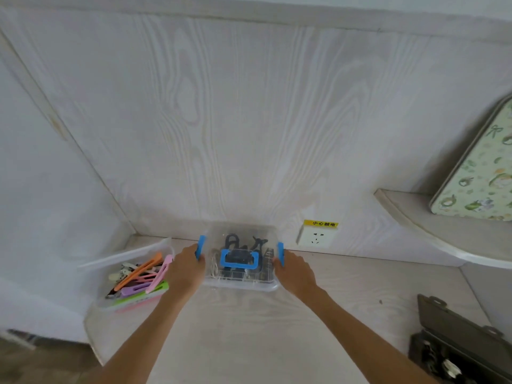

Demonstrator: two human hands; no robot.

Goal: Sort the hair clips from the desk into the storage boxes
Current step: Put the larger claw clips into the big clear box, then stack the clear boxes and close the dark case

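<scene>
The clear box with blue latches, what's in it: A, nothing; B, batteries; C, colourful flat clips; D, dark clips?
D: dark clips show through the lidded clear box that the left hand and right hand hold at its sides; the colourful clips lie in the open box to its left.

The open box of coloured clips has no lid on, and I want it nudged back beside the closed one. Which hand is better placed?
Left, probably. The left hand is at the closed box's left blue latch, right beside the open box. The right hand is on the far side.
</scene>
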